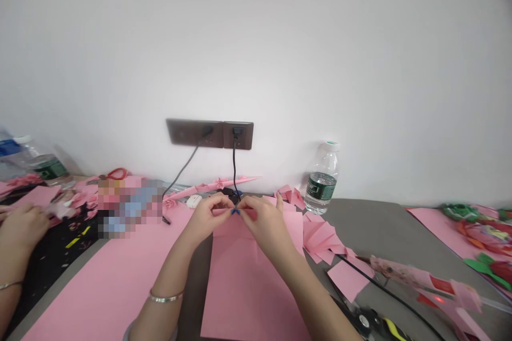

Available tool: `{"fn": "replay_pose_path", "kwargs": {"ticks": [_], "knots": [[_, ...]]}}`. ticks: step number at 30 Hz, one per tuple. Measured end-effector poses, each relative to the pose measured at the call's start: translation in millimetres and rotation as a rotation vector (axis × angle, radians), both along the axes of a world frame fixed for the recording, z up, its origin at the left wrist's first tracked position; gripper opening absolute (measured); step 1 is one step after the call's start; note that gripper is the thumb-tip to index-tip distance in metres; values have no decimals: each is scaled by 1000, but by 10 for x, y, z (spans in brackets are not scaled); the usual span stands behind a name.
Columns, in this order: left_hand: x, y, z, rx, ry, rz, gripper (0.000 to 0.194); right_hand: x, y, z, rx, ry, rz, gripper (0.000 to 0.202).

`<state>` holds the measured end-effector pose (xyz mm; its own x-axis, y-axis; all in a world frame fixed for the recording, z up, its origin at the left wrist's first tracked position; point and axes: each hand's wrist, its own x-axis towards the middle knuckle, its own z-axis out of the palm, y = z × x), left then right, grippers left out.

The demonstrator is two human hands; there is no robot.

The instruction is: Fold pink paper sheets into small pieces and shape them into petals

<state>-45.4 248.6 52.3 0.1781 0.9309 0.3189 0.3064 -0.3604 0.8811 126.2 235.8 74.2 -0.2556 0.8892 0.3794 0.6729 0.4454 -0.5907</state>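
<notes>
My left hand [210, 217] and my right hand [262, 217] meet in front of me, thumbs and index fingers pinched together. Small dark-blue spots show at the touching fingertips. Whatever is between them is too small or hidden to make out. Below the hands lies a pink paper sheet [244, 287] on the grey table. A larger pink sheet [104, 282] spreads beneath my left forearm. Folded pink paper pieces [320, 237] lie just right of my right hand, with a small pink square [349, 278] nearby.
A water bottle [322, 181] stands by the wall. At right are a glue gun [436, 290] with a lit red light, its black cable, and a black-and-yellow tool [372, 325]. Another person's hand [24, 229] works at left, near red-handled scissors [117, 174]. Plugged cords hang from the socket [238, 136].
</notes>
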Motion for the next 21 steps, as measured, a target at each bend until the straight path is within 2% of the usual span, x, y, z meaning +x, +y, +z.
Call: {"fn": "replay_pose_path", "kwargs": {"ticks": [4,8,12,17,21], "knots": [[-90,15,13,-7,-8,64,6,197,132,-3,-73,16,-2,18],[-201,43,-1,-37,-16,131,6,473,267,-29,-151,-41,-109,18],[-274,67,-35,-67,-32,126,10,716,328,-56,-219,-59,-170,19],[-285,76,-30,-120,-58,105,16,834,333,-19,-229,-26,-256,18],[-285,82,-34,-138,-92,132,18,864,312,45,-232,92,-204,22]]}}
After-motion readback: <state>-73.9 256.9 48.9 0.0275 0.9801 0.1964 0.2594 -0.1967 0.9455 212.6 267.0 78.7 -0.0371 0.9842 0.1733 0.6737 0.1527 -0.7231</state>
